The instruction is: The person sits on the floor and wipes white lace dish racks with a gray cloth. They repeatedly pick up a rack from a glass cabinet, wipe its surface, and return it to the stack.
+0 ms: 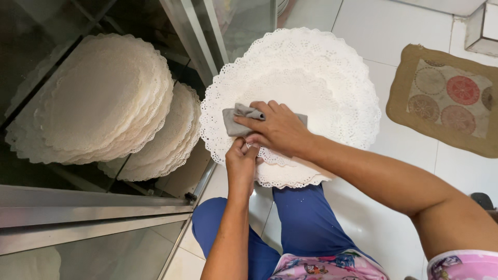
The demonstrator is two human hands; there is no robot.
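The right hand (277, 129) lies palm down on a grey cloth (239, 120), fingers close together and curled over it, pressing it flat against the top of a stack of white lace doilies (311, 78). Most of the cloth pokes out past the fingertips toward the left; a thin strip of it shows again behind the knuckles, so it runs under the hand. Its long axis lies roughly left to right across the picture, with the bunched, folded end pointing left toward the cabinet. The left hand (241, 161) sits just below the right, thumb and fingers pinched on the near scalloped edge of the doilies, holding the stack from underneath at its lower left rim. The stack is round, held roughly level above the white tile floor (378, 31) and over the person's blue-trousered knees (301, 218). To the left, behind the metal frame (93, 205) of a glass cabinet, two more piles of doilies (104, 98) rest on a shelf, the larger pile overlapping the smaller one. On the floor to the right lies a brown mat (446, 98) with round red and tan patterns, well apart from the hands.
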